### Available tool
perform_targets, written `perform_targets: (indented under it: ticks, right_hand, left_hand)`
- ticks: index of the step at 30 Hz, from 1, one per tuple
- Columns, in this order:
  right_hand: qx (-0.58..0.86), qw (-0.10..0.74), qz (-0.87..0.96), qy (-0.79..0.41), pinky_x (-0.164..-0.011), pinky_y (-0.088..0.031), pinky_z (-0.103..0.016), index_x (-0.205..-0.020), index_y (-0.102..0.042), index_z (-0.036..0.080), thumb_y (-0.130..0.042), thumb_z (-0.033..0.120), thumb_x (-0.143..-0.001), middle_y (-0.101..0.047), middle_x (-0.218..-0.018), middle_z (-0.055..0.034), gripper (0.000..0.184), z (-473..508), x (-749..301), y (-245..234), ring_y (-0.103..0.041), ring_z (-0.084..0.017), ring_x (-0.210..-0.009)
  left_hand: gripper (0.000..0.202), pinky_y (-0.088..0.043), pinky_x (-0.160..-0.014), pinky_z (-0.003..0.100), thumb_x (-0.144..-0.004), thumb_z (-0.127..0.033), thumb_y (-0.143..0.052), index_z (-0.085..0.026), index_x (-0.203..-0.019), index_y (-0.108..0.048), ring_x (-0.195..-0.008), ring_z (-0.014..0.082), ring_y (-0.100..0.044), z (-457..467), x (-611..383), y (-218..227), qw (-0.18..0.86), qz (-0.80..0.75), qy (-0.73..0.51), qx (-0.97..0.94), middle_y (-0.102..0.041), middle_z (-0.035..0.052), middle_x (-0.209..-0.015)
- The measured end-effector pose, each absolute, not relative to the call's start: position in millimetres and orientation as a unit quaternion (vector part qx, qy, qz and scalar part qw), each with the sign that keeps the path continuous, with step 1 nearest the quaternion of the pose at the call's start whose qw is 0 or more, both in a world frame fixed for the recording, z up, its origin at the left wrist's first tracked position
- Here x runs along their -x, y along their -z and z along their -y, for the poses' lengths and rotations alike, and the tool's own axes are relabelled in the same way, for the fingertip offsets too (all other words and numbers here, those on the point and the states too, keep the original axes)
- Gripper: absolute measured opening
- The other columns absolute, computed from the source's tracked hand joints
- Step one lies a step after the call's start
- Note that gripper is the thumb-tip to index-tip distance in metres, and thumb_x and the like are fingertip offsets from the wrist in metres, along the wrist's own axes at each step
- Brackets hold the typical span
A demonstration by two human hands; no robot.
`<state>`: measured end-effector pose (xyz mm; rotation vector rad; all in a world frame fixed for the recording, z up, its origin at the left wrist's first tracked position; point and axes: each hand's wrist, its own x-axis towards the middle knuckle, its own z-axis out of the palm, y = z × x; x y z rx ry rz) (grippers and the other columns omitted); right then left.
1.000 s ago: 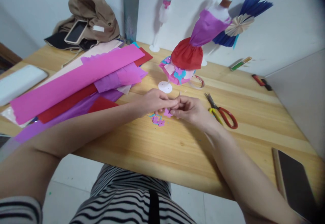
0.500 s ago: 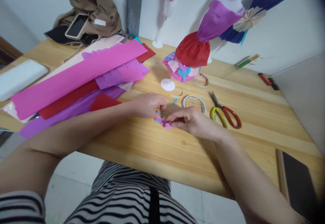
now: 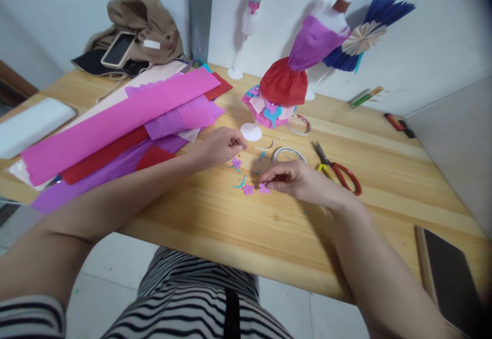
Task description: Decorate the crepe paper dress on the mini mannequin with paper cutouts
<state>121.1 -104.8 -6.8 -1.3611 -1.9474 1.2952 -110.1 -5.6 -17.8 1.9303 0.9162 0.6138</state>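
Note:
My left hand (image 3: 218,145) rests on the wooden table (image 3: 269,226) with its fingers curled in, just left of a small purple paper flower (image 3: 236,163). My right hand (image 3: 295,177) pinches another small purple paper flower (image 3: 264,188) against the tabletop. A third purple flower (image 3: 248,189) and a curved blue paper scrap (image 3: 240,183) lie between the hands. A roll of tape (image 3: 287,153) sits just behind my right hand. What my left fingers hold, if anything, is hidden.
Red-and-yellow scissors (image 3: 336,170) lie right of the tape. A doll in a red, purple and pink paper dress (image 3: 286,80) stands behind. Pink, red and purple crepe sheets (image 3: 115,123) cover the left. A dark tablet (image 3: 449,277) lies at the right edge; a bag with a phone (image 3: 119,49) sits far left.
My hands have drawn apart: the left moved back and left, the right shifted right and down onto the table. The small flowers between them are now uncovered.

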Motion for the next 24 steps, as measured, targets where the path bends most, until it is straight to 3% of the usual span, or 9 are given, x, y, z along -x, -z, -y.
perform_targets:
  ticks: [5,14,20,24]
  right_hand:
    - [0.499,0.213,0.689,-0.48,-0.07,-0.06,-0.034,-0.088,-0.084,0.021,-0.082,0.046,-0.085,-0.083,-0.086,-0.0075,0.025,105.2,-121.4,11.2,-0.074,-0.021,-0.075]
    - [0.524,0.223,0.674,-0.471,-0.068,-0.054,-0.034,-0.083,-0.084,0.021,-0.079,0.038,-0.083,-0.081,-0.081,-0.0067,0.018,103.6,-124.9,-0.7,-0.071,-0.021,-0.072]
    - [0.526,0.237,0.653,-0.49,-0.07,-0.054,-0.034,-0.079,-0.085,0.022,-0.08,0.033,-0.079,-0.081,-0.079,-0.0062,0.012,103.9,-121.4,-9.6,-0.07,-0.019,-0.071]
    - [0.523,0.257,0.618,-0.528,-0.07,-0.056,-0.033,-0.079,-0.084,0.023,-0.087,0.036,-0.075,-0.08,-0.077,-0.0045,0.014,104.1,-123.3,-13.8,-0.07,-0.018,-0.071]
  left_hand:
    - [0.017,-0.037,-0.058,0.022,-0.08,-0.011,-0.059,-0.016,-0.077,-0.075,-0.059,0.0104,-0.052,-1.0,111.8,21.2,0.444,-0.384,-0.24,-0.774,-0.063,-0.0021,-0.063]
    - [0.008,-0.047,-0.079,0.03,-0.078,-0.022,-0.081,-0.02,-0.086,-0.078,-0.09,0.0206,-0.068,30.0,108.3,12.8,0.36,-0.202,-0.105,-0.905,-0.075,0.0038,-0.093]
    - [0.004,-0.049,-0.087,0.035,-0.086,-0.02,-0.075,-0.021,-0.082,-0.075,-0.096,0.0236,-0.068,45.9,99.1,20.2,0.261,-0.167,-0.065,-0.949,-0.072,0.0048,-0.097]
    - [0.009,-0.048,-0.085,0.033,-0.088,-0.016,-0.07,-0.019,-0.079,-0.071,-0.093,0.021,-0.067,45.0,98.0,24.1,0.266,-0.191,-0.068,-0.942,-0.071,0.0034,-0.094]
